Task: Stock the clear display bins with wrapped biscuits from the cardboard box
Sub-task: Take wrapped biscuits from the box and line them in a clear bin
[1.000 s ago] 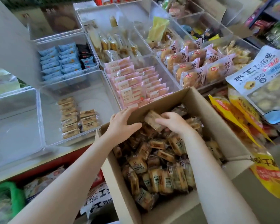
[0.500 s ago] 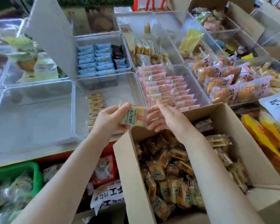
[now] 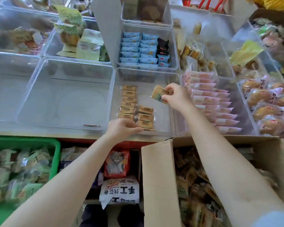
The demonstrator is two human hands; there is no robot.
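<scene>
A clear display bin [image 3: 161, 89] in the middle holds two short rows of tan wrapped biscuits [image 3: 129, 101]. My left hand [image 3: 121, 128] reaches over the bin's front wall, its fingers curled round a biscuit pack at the near end of the right row [image 3: 145, 117]. My right hand [image 3: 176, 97] hovers over the bin's right side and pinches one wrapped biscuit [image 3: 159, 95], tilted. The open cardboard box [image 3: 157, 177] at the lower right is full of loose wrapped biscuits [image 3: 192, 181], under my right forearm.
Two large clear bins [image 3: 66, 95] lie left of the biscuit bin. Blue packs [image 3: 138, 48] fill the bin behind, pink packs [image 3: 208, 99] the bin to the right. A green basket [image 3: 54, 154] of green-wrapped snacks sits lower left, with bagged snacks [image 3: 120, 189] below the shelf.
Both hands left the cardboard box and moved up into the clear bin. The left hand now sets a pack at the near row's end; the right carries another biscuit over the bin.
</scene>
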